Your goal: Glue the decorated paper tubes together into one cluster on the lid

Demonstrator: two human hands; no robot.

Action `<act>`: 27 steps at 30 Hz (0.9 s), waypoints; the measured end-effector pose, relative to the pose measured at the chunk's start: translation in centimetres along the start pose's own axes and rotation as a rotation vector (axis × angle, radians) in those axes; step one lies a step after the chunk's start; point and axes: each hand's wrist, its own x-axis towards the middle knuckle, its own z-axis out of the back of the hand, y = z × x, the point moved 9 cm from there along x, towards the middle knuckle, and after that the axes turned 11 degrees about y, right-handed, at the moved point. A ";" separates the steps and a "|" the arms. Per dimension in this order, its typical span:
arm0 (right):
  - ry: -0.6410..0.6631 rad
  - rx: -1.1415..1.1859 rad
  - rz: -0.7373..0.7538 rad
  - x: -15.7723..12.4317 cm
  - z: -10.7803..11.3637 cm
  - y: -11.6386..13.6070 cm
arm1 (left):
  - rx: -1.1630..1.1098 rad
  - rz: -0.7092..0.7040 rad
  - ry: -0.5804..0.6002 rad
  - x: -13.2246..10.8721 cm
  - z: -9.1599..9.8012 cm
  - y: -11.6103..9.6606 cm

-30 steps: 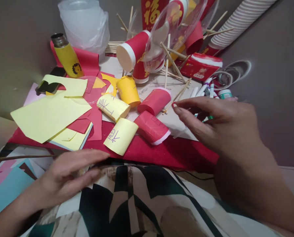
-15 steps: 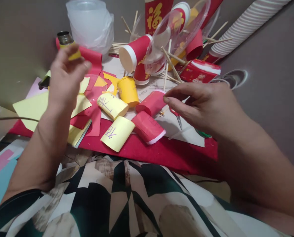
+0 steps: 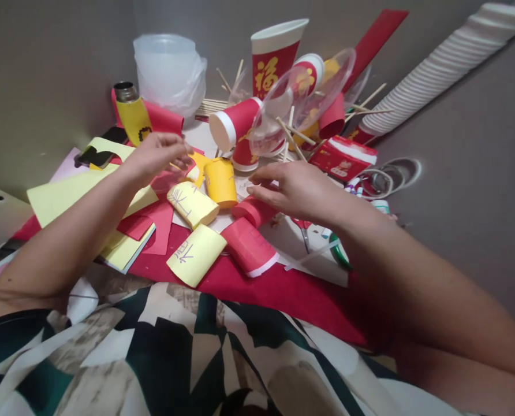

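Observation:
My left hand [image 3: 164, 155] hovers over the paper scraps left of the orange paper roll [image 3: 221, 182], its fingers loosely spread and nothing visible in them. Over a red paper roll [image 3: 255, 211] is my right hand [image 3: 286, 185], its thumb and forefinger apart with no object seen between them. That hand hides part of the red roll. A light yellow roll with purple writing [image 3: 192, 203] lies beside the orange one. Nearer to me are a second light yellow roll [image 3: 196, 255] and a red roll with a pink rim [image 3: 251, 245].
Behind stand red paper cups [image 3: 272, 63], clear plastic lids, wooden sticks and a stack of white cups [image 3: 448, 63]. A yellow bottle [image 3: 133, 115] and plastic tubs [image 3: 166, 69] are back left. Scissors [image 3: 304, 231], a green tape roll [image 3: 339, 251] and yellow paper [image 3: 67, 193] lie about.
My left hand has moved right and down, away from the yellow bottle. My right hand has moved left over the red roll, and its thumb and forefinger have parted. The view has shifted.

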 end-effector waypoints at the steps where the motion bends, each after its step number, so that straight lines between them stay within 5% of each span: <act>1: 0.022 -0.008 0.002 0.1 -0.2 -0.1 | 0.083 0.036 0.054 -0.2 -0.7 0.5; 5: 0.005 -0.015 0.009 0.6 0.1 -0.7 | 0.312 0.146 0.290 -0.3 -2.7 1.8; 10: -0.207 0.156 0.022 -1.5 1.8 -1.8 | 0.456 0.144 0.475 -0.6 -3.9 1.7; 18: -0.488 0.164 0.046 -9.7 0.9 0.1 | 0.436 0.144 0.456 -1.5 -3.2 2.3; 27: -0.401 0.097 0.411 -11.6 -1.4 6.9 | 0.066 0.247 0.322 -1.8 -3.2 2.8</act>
